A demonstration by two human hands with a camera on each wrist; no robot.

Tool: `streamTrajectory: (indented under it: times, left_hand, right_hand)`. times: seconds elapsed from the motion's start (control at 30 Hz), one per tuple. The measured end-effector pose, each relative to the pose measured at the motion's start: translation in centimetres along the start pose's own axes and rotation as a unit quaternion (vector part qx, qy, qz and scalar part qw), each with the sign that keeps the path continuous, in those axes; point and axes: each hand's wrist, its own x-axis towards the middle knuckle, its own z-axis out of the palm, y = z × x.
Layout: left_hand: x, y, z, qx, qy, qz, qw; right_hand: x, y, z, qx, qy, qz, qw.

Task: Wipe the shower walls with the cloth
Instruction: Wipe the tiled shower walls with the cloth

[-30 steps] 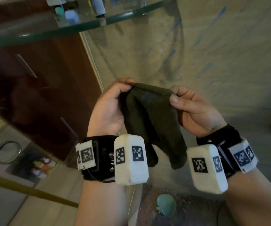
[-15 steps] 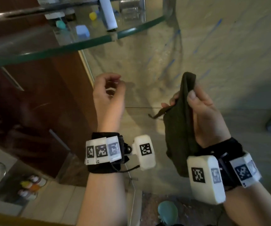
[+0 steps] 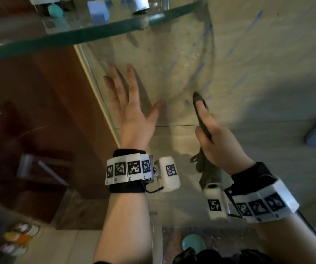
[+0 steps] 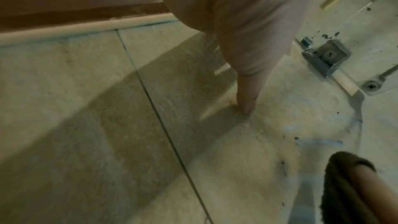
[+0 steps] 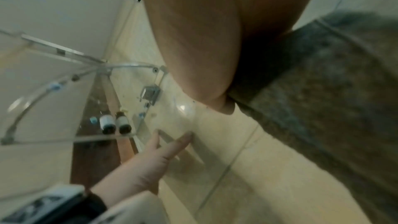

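Head view: the left hand is spread flat with straight fingers against the shower wall, apparently as a brace, and nothing is held in it. The cloth is held in the right hand between thumb and fingers, its upper edge draped over the extended fingertip — a fold presumably arranged so that fabric, not skin, is presented to the tile. The remainder of the cloth hangs below the palm. A glass shelf is mounted above, so the wiping area is bounded from overhead.

Left wrist view: one finger is seen pressed tip-down on the tile; the cloth is seen at the lower right, close to the wall, though contact cannot be confirmed.

Right wrist view: the cloth fills the right side beneath the thumb, and the left hand is seen flat on the wall — fingers extended. Wiping is judged not yet begun.
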Motion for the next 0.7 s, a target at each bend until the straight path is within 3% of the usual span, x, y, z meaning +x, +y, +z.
streamTrajectory:
  times: [0.2,0.43,0.7]
  left_hand:
    - [0.5,-0.6,0.1,0.107,-0.05,-0.007,0.993]
    - [0.6,-0.3,0.3,0.115,-0.068,-0.025,0.991]
    - [0.5,0.1,0.1,0.11,-0.076,-0.037,0.99]
  right_hand:
    - [0.2,0.7,1.8,-0.118,-0.005,0.006,0.993]
    - [0.1,0.8,3.4,-0.153,-0.038,0.031,0.987]
    - [-0.5,1.5,2.9,-0.169,0.03,0.172,0.97]
